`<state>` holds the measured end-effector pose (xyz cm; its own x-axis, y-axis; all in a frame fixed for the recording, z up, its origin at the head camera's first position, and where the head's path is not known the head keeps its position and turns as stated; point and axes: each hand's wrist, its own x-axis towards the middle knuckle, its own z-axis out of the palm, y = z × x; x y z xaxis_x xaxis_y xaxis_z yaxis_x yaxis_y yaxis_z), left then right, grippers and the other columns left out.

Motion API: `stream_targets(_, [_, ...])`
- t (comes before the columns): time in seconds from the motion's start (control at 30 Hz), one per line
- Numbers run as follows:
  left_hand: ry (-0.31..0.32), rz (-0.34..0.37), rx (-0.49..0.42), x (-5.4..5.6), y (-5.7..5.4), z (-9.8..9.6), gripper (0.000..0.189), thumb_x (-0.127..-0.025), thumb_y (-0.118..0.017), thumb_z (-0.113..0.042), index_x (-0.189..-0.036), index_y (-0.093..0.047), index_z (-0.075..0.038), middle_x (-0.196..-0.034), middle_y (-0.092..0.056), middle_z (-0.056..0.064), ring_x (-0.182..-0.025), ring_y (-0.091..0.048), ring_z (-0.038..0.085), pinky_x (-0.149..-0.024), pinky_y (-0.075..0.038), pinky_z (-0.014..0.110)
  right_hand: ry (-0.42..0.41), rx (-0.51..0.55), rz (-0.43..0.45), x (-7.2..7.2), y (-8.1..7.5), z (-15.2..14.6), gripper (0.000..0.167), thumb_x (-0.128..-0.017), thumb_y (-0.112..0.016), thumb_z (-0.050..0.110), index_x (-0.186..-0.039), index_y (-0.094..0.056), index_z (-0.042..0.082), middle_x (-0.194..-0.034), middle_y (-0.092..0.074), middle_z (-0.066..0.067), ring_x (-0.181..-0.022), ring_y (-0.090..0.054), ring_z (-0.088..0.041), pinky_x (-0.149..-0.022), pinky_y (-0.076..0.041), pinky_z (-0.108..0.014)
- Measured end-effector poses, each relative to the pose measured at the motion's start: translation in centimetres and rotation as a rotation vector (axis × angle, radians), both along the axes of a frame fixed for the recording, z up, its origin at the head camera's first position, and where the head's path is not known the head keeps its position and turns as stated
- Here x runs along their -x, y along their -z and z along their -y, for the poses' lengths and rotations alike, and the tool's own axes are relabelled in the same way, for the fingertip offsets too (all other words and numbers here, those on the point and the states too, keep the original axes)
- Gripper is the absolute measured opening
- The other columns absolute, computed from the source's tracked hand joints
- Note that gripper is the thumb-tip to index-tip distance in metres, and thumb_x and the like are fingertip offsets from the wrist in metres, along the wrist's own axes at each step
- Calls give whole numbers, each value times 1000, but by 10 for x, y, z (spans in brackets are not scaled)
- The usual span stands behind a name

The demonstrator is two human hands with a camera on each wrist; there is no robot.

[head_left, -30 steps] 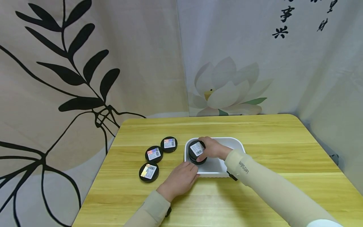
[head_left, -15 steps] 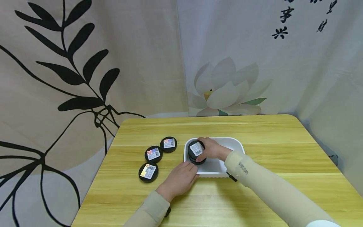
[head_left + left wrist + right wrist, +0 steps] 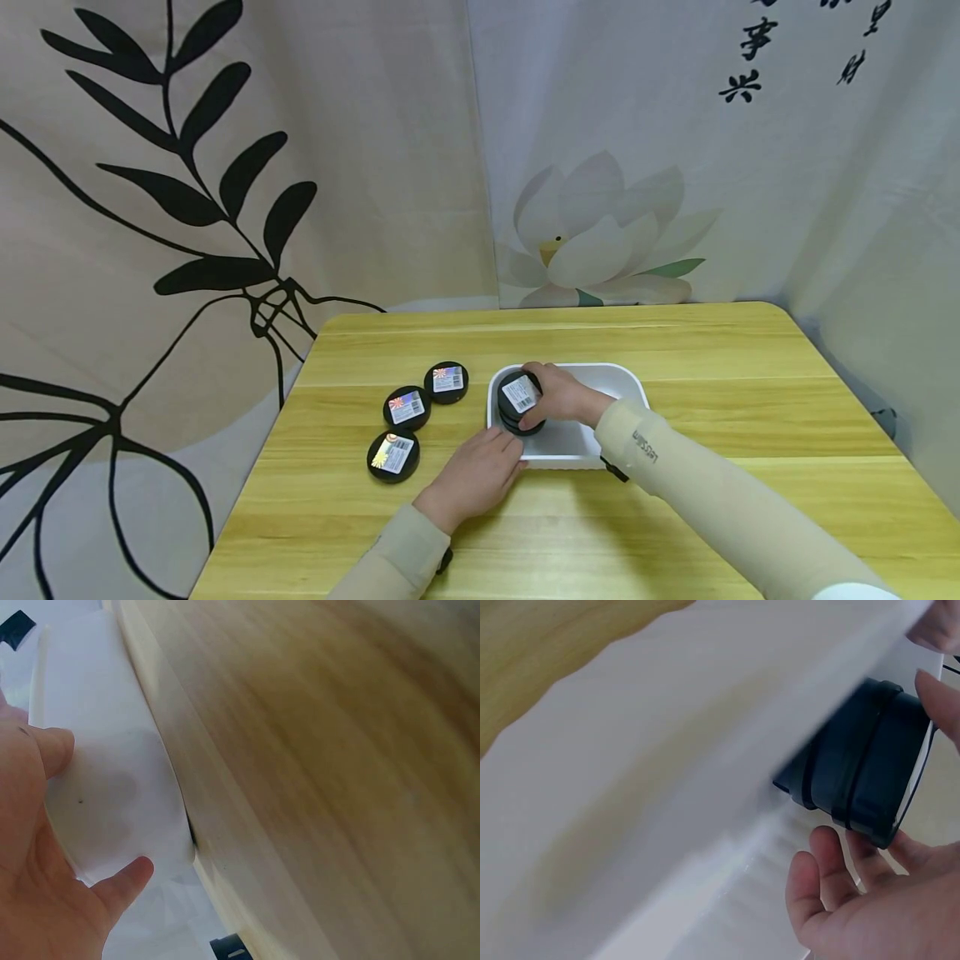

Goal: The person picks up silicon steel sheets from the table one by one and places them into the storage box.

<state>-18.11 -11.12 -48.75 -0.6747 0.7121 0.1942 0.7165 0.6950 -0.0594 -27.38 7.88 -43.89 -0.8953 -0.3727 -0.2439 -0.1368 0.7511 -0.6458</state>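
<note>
My right hand reaches into the white tray and grips a black round container with a white barcode label, thumb and fingers on opposite sides. This container tops a stack at the tray's left end. In the right wrist view, the stacked black containers show ridged rims, partly hidden by the tray wall. At the tray's near left corner, my left hand holds the rim. The left wrist view shows its thumb and a finger against the tray's outer wall.
Left of the tray, three more black round containers lie label up on the wooden table: one at the back, one in the middle and one nearer the front. A printed curtain hangs behind the table.
</note>
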Motion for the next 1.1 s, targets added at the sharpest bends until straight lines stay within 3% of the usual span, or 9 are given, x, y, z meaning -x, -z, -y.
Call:
stream_targets(0.53, [2,-1,-4,0,-1,-1,22,-107,-46,-33,-98,-55,-15,-103,-64,-3,-99,-56,14,-94,-49,30,-24,18,-56,-8,0,-9,109,-67,-93,32,-155,-34,7,-143,-49,-23,-130,-49,-37,-108,-42,-51])
stream_targets(0.9, [-8,23,-17,-1,-1,-1,22,-107,-47,-33,-98,-55,-15,-103,-65,-4,-99,-57,14,-93,-50,30,7,19,-90,-19,2,-18,110,-67,-92,34,-156,-31,11,-150,-41,-27,-140,-40,-45,-112,-39,-58])
stream_targets(1.1, [-6,27,-26,0,-2,-1,21,-107,-48,-33,-99,-55,-15,-104,-65,-3,-99,-57,15,-94,-50,31,28,52,-96,-23,5,-25,110,-69,-91,35,-157,-28,9,-147,-46,-24,-136,-47,-40,-110,-41,-56])
